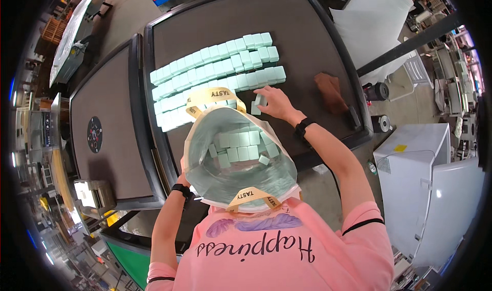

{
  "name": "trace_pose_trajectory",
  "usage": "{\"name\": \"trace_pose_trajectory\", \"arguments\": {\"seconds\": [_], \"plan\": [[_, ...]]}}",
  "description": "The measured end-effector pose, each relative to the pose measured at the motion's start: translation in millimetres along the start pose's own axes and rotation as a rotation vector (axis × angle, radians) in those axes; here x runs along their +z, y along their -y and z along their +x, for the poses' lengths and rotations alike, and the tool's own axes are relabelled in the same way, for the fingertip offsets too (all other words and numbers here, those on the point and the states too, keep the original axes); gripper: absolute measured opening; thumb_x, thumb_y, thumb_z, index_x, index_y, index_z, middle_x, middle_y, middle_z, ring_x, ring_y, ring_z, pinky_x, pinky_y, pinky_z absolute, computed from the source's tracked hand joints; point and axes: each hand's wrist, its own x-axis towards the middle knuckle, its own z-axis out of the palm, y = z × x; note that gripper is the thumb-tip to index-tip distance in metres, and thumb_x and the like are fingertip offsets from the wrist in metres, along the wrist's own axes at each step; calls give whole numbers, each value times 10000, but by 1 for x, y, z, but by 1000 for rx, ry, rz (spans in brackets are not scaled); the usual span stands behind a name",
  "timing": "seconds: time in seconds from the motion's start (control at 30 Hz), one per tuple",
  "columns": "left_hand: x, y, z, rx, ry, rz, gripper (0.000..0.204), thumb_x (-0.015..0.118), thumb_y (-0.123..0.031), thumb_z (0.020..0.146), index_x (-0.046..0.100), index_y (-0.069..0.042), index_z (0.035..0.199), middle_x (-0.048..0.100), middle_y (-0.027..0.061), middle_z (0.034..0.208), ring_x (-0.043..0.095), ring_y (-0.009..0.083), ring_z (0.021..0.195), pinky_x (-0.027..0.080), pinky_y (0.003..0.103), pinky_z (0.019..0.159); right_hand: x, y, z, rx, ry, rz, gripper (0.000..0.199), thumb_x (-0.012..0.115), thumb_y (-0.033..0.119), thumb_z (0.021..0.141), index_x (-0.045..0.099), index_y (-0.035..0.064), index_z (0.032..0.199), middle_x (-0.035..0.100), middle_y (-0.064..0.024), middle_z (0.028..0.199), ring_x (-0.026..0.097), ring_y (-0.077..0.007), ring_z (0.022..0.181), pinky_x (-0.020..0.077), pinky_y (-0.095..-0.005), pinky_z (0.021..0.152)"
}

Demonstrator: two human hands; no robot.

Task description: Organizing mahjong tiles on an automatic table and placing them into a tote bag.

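Pale green mahjong tiles (205, 56) lie in long rows across a dark mahjong table (292, 14). At the near right end of the rows, my right hand (277, 104) is closed, pinching a mahjong tile (261, 100) between thumb and fingers. Another tile (254, 108) shows just below it. Against my chest stands a bag (207, 181) with a silvery lining and yellow handles, its mouth wide. Several tiles (243, 152) lie inside it. My left hand (182, 175) holds the bag's left side; its fingers are mostly hidden behind the bag.
A crumpled brown cloth (330, 92) lies on the table's right part. Raised black edging (338, 39) surrounds the tabletop. A second dark table (110, 127) with a round control panel (94, 134) adjoins on the left. White cabinets (410, 178) stand at the right.
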Motion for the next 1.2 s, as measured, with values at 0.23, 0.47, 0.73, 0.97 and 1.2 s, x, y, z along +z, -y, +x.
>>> {"name": "trace_pose_trajectory", "arguments": {"seconds": [0.23, 0.47, 0.73, 0.97, 1.2], "plan": [[-4, -3, -4, -107, 20, -261, 314, 783, -144, 794, 698, -39, 1077, 719, 68, 964, 665, 204, 807, 547, 351, 754, 8, 12, -13, 122, 47, 123, 509, 747, 232, 819, 653, 119, 1307, 578, -127, 1105, 635, -326, 944, 522, -408, 871], [5, 21, -4, -118, -32, -345, 278, 780, -79, 794, 697, -35, 1055, 702, 33, 905, 617, 149, 777, 533, 334, 727, 22, 21, 5, -59, 119, -309, 616, 745, 172, 802, 561, 143, 1389, 605, -104, 1102, 606, -292, 1050, 494, -410, 905], [3, 29, -11, -132, -31, -357, 239, 716, -97, 868, 680, -38, 1097, 700, 37, 973, 630, 160, 836, 539, 336, 775, 32, 19, -4, 40, 122, -86, 655, 744, 128, 777, 517, 111, 1391, 601, -116, 1156, 599, -327, 1100, 506, -427, 942], [-4, 27, -10, -154, 98, -199, 278, 596, -138, 978, 632, -54, 1240, 694, 66, 1109, 648, 190, 972, 548, 350, 878, 41, 11, -1, 20, 175, -130, 653, 760, 72, 735, 509, 75, 1338, 596, -126, 1178, 597, -327, 1121, 514, -432, 971], [-28, 46, 15, -109, -273, -681, 276, 720, -129, 879, 658, -40, 1132, 709, 67, 995, 683, 235, 901, 553, 405, 818, 37, 11, -13, 91, 9, -92, 599, 773, 37, 727, 529, 84, 1272, 597, -120, 1171, 598, -342, 1104, 540, -438, 932]]}}
